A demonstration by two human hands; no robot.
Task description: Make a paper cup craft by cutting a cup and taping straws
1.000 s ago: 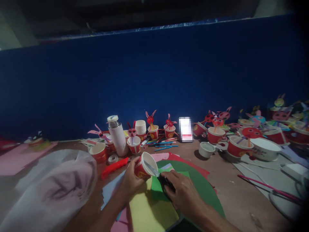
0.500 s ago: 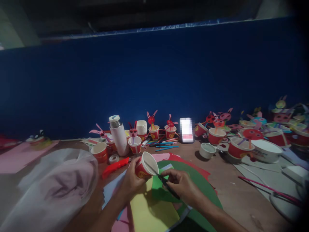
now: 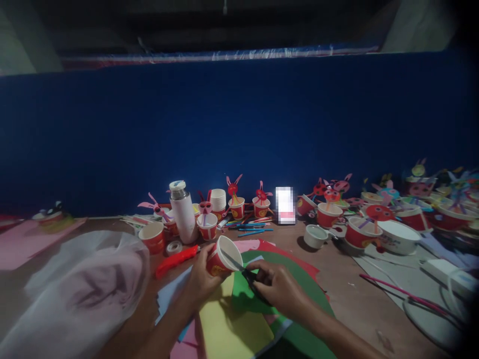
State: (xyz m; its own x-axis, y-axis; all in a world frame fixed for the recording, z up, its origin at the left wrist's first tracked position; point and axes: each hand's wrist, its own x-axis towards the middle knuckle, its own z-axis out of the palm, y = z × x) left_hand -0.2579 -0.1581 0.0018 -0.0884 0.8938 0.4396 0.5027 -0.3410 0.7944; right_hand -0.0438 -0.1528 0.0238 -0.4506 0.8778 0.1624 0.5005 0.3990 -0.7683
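Observation:
Tilted toward the right, a red and white paper cup (image 3: 216,259) is gripped from its left side by my left hand (image 3: 202,276). My right hand (image 3: 275,284) holds a pair of black-handled scissors (image 3: 251,278), its fingers closed about the handles. The scissor blades reach over the cup's rim, one of them showing against the inside wall. Beneath both hands lie a yellow paper sheet (image 3: 234,326) and a green paper piece (image 3: 307,294). A red-handled tool (image 3: 175,260) rests just left of the cup.
A white thermos (image 3: 184,217), a tape roll (image 3: 174,248) and another red cup (image 3: 152,238) stand behind on the left. Rabbit-decorated cups (image 3: 236,207) line the blue partition (image 3: 239,124). A small white bowl (image 3: 315,236) and a power strip (image 3: 449,274) lie right; a plastic bag (image 3: 86,279) lies left.
The view has shifted slightly, moving the table's contents a little leftward. My hands keep their hold on the cup and scissors; the scissors have moved only slightly against the rim.

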